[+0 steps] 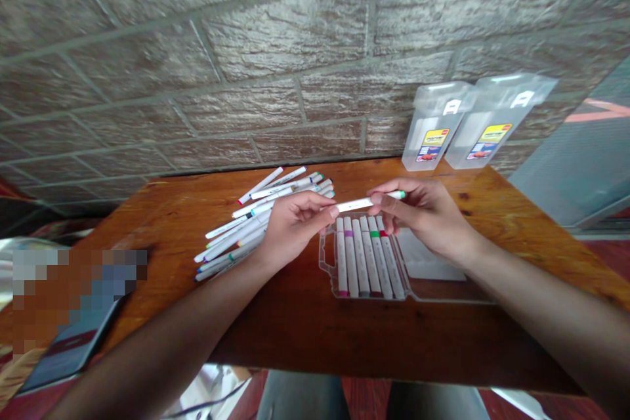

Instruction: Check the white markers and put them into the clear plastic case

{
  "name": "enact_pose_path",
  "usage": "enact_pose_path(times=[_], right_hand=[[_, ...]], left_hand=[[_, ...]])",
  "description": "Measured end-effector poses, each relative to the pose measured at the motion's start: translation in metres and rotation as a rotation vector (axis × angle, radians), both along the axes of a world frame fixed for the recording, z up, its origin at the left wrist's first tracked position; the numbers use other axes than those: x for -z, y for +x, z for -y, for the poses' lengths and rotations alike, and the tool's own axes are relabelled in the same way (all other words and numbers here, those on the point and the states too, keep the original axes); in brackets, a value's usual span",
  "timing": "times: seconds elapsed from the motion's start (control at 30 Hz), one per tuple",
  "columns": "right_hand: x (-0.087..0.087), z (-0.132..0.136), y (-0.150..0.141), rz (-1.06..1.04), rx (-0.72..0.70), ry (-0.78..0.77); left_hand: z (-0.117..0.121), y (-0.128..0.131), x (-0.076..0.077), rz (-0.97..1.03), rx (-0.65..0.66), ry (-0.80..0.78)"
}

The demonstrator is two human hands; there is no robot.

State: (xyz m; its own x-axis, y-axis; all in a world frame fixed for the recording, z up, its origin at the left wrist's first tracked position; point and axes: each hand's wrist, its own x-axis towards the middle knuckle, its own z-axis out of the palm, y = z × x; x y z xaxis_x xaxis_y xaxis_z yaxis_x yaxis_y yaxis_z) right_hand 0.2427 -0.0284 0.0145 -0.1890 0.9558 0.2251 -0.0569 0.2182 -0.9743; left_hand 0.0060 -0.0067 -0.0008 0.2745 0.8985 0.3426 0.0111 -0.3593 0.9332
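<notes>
Between my two hands a white marker (355, 205) with a green end is held nearly level, above the top edge of a clear plastic case. My left hand (298, 220) pinches its left end, and my right hand (418, 210) grips it close to the green end. Below them the open case (325, 256) lies on the table with several white markers (367, 259) side by side in its left half. A loose pile of white markers (236, 233) with coloured ends lies left of my left hand, which partly covers it.
Two clear plastic containers (433, 125) with yellow and blue labels stand at the back right of the wooden table (295, 335), near the stone-pattern wall (315, 46). A flat dark-edged device (73, 348), partly blurred out, lies at the left edge.
</notes>
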Motion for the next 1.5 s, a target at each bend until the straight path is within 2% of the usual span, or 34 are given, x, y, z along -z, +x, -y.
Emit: enact_pose_path(times=[0.33, 0.57, 0.7, 1.03, 1.5], right_hand=[[0.001, 0.000, 0.002, 0.020, -0.029, -0.037], [0.004, 0.000, 0.001, 0.107, -0.030, -0.004], [0.004, 0.002, -0.001, 0.143, -0.029, 0.011], [0.006, 0.008, -0.001, 0.450, 0.097, 0.324], [0.006, 0.011, -0.003, 0.599, 0.079, 0.455]], left_hand=[[0.000, 0.001, 0.001, -0.010, -0.033, 0.042], [0.000, 0.001, 0.001, -0.073, -0.043, 0.084], [0.001, 0.002, 0.003, -0.042, -0.014, 0.089], [0.007, 0.002, 0.009, -0.118, 0.035, 0.100], [0.017, 0.004, 0.008, -0.189, 0.083, 0.152]])
